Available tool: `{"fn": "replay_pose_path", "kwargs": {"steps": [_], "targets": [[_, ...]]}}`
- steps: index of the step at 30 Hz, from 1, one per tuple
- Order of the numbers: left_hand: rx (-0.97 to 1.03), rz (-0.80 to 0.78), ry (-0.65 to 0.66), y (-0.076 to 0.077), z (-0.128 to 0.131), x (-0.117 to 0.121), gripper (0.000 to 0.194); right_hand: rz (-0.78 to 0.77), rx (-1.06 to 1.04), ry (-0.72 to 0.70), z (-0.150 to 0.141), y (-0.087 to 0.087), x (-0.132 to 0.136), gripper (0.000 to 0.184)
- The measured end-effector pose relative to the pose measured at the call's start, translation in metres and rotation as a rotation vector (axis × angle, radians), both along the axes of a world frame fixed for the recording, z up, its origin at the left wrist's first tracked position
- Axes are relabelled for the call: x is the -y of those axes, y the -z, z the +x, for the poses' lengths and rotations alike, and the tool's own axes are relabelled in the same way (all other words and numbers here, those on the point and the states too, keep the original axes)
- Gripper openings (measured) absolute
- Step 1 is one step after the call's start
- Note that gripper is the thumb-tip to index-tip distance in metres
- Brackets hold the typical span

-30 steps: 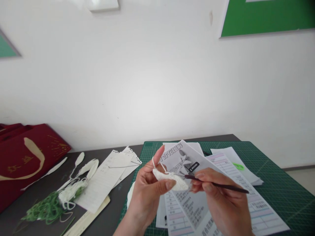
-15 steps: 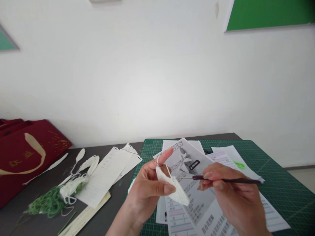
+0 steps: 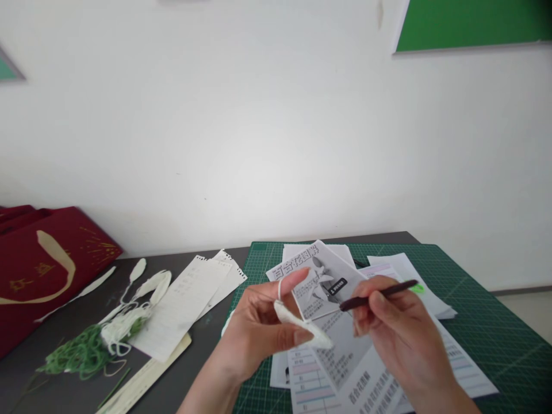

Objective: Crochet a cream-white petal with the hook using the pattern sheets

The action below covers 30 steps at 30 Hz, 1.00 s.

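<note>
My left hand (image 3: 259, 328) pinches a small white crochet piece (image 3: 321, 338) between thumb and fingers, with white yarn (image 3: 279, 289) looped round its raised index finger. In my right hand (image 3: 401, 328) is a crochet hook with a dark handle (image 3: 388, 290), held like a pen and tilted up to the right. Its thin metal shaft points left and down to the edge of the crochet piece, where the tip is too fine to make out. Beneath both hands lie printed pattern sheets (image 3: 360, 351).
A green cutting mat (image 3: 478, 305) lies under the papers, with a bright green clip-like item (image 3: 414, 287) on them. To the left are green yarn (image 3: 80, 353), white yarn with petal shapes (image 3: 121, 330), handwritten notes (image 3: 176, 305) and a dark red bag (image 3: 52, 264). A white wall (image 3: 276, 126) rises behind.
The hook's handle has swung from nearly level to tilted, its rear end now higher. The white piece has turned to a narrower, edge-on view. My left index finger has moved slightly right.
</note>
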State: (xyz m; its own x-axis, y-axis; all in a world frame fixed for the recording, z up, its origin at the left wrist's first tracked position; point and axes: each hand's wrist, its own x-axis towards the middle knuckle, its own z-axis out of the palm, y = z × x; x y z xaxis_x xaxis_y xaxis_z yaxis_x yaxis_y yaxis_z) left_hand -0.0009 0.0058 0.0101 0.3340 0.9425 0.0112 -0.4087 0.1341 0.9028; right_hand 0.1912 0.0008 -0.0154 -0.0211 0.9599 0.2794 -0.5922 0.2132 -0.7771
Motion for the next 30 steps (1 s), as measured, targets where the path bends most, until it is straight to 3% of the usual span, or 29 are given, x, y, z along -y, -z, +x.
{"fn": "replay_pose_path", "kwargs": {"steps": [4, 7, 12, 16, 18, 20, 22, 25, 28, 30], "targets": [[-0.158, 0.311, -0.311, 0.004, 0.009, 0.004, 0.044, -0.304, -0.198, -0.105, -0.015, 0.004, -0.003, 0.01], [-0.222, 0.429, -0.415, 0.008, 0.015, 0.005, 0.043, -0.333, -0.213, -0.078, -0.022, 0.005, -0.001, 0.011], [-0.301, 0.465, -0.513, 0.012, 0.021, 0.005, 0.042, -0.126, -0.018, 0.145, -0.025, 0.007, 0.007, 0.011], [-0.327, 0.318, -0.612, 0.012, 0.026, 0.006, 0.044, 0.303, 0.397, 0.447, -0.025, 0.012, 0.013, 0.027], [-0.233, 0.153, -0.56, 0.011, 0.027, 0.005, 0.05, 0.57, 0.645, 0.556, -0.022, 0.014, 0.016, 0.042], [-0.043, -0.026, -0.423, 0.009, 0.027, 0.004, 0.058, 0.791, 0.801, 0.574, -0.02, 0.016, 0.018, 0.052], [0.138, -0.175, -0.289, 0.006, 0.024, 0.003, 0.062, 0.85, 0.814, 0.522, -0.018, 0.017, 0.018, 0.055], [0.22, -0.263, -0.195, 0.004, 0.018, 0.0, 0.058, 0.645, 0.628, 0.427, -0.018, 0.015, 0.014, 0.048], [0.204, -0.221, -0.15, 0.003, 0.012, -0.004, 0.056, 0.415, 0.349, 0.328, -0.019, 0.014, 0.009, 0.03], [0.199, -0.201, -0.103, 0.002, 0.008, -0.006, 0.058, 0.341, 0.242, 0.257, -0.018, 0.013, 0.007, 0.023]]}}
